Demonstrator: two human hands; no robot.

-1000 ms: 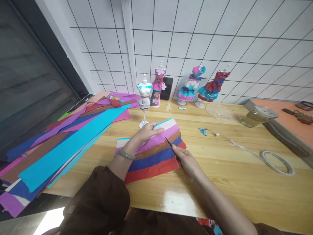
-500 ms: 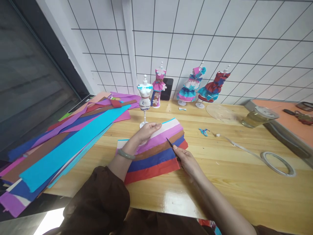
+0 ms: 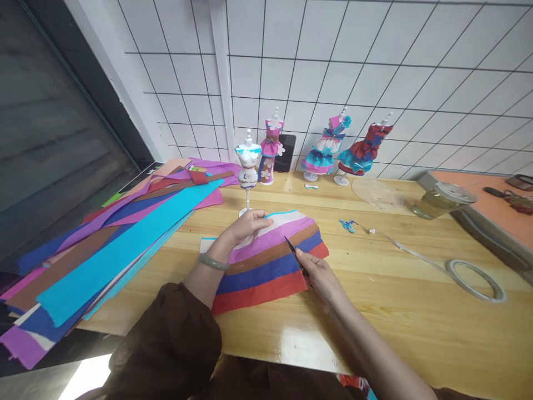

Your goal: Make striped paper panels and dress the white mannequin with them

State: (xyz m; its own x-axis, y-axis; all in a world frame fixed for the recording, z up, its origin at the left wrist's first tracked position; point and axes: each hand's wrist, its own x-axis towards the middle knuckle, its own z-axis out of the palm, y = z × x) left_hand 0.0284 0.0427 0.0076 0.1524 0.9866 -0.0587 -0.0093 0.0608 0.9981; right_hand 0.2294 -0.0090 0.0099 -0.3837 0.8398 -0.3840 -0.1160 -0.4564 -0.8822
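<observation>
A striped sheet of crepe paper [image 3: 258, 272], in white, purple, brown, blue and red bands with a thin cyan edge, lies over the wooden table. My left hand [image 3: 250, 225] pinches its upper edge between thumb and fingers. In my right hand [image 3: 318, 272] is a pair of dark scissors [image 3: 291, 244], the handles mostly hidden by the fingers. Their blade lies across the purple and brown bands, with a cut running in from the lower right edge. Just beyond my left hand stands a small white dress form [image 3: 249, 161] on a stand.
Long coloured paper strips [image 3: 133, 222] pile up on the left. Dressed mini forms [image 3: 272, 147] and a phone [image 3: 285, 153] stand by the tiled wall. To the right are a tape roll [image 3: 477, 280], a lidded cup [image 3: 443, 200] and a small blue bow [image 3: 347, 225].
The paper's right part beyond the cut has shifted slightly right and down, parting more from the lower piece. My left hand has moved a little left; the scissors barely moved.
</observation>
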